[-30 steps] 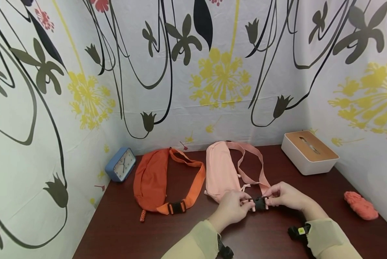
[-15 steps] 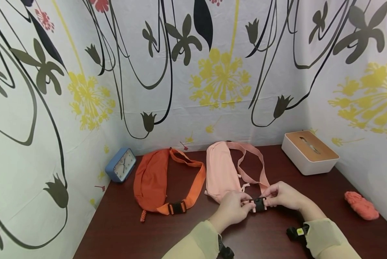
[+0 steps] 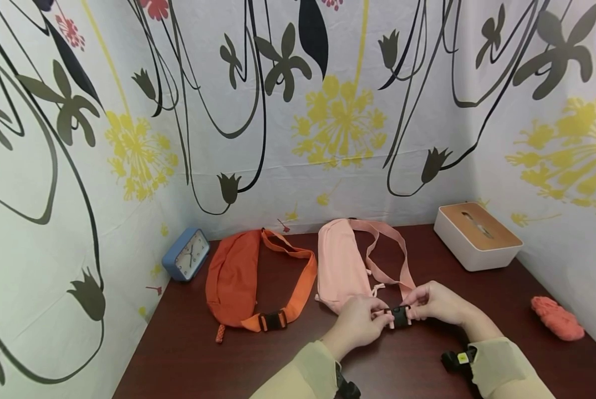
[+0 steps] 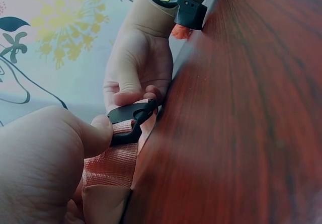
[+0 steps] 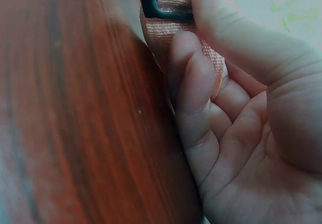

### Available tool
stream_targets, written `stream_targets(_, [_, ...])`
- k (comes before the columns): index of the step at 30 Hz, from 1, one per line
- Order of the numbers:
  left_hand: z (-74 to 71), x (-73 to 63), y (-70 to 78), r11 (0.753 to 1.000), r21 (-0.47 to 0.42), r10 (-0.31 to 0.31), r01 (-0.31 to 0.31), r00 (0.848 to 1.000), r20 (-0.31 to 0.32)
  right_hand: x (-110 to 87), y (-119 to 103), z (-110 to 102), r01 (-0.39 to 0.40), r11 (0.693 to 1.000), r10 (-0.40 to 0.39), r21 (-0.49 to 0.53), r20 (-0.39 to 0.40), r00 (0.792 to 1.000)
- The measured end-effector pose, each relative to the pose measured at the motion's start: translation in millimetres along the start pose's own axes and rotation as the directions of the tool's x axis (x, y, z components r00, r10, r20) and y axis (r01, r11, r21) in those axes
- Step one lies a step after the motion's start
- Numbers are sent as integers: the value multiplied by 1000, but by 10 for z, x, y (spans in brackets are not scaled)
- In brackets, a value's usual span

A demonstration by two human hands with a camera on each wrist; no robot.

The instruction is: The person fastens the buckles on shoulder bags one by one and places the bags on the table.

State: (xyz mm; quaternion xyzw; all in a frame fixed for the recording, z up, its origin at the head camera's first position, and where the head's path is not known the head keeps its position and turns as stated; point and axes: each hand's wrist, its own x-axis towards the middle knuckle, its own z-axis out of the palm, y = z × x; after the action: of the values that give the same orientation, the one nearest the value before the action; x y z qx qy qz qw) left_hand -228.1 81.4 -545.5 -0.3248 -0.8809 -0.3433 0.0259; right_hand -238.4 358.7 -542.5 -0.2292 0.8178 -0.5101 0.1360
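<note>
A pink waist bag (image 3: pixel 340 260) lies on the table, its strap (image 3: pixel 402 269) looping to the right and down to a black side-release buckle (image 3: pixel 400 316). My left hand (image 3: pixel 360 320) pinches the buckle's left end between thumb and fingers, beside the bag's lower end. From the right, my right hand (image 3: pixel 437 302) pinches the other end where the strap joins. In the left wrist view the buckle (image 4: pixel 132 121) sits between both hands, just by the tabletop. The right wrist view shows the buckle's frame (image 5: pixel 168 15) at the right thumb, with pink webbing (image 5: pixel 163 30) threaded through.
An orange waist bag (image 3: pixel 233 277) with its buckle fastened lies to the left. Behind it, a blue alarm clock (image 3: pixel 180 257) stands by the wall. A white tissue box (image 3: pixel 472 249) with a wooden lid is at the back right, and a coral bundle (image 3: pixel 557 318) lies at far right.
The buckle has tilted and come down slightly between the fingers. Both hands stay in almost the same place and keep their hold; the bags have not moved.
</note>
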Motion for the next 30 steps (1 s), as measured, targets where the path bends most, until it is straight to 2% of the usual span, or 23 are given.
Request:
stream_targets(20, [5,-10,13,1000,18,1,-2,1000,16,-25,42,-40,-13,1000,14,-16,33,999])
stream_targets(26, [45,14,72,999,9,35,-34,999,-12,-78,49,-94,76,997,-77,9,82,994])
stream_targets(30, [31,18,121,996,25,92,-91,995,-44,-133,52,-132,141,990,-139,-13,111,984])
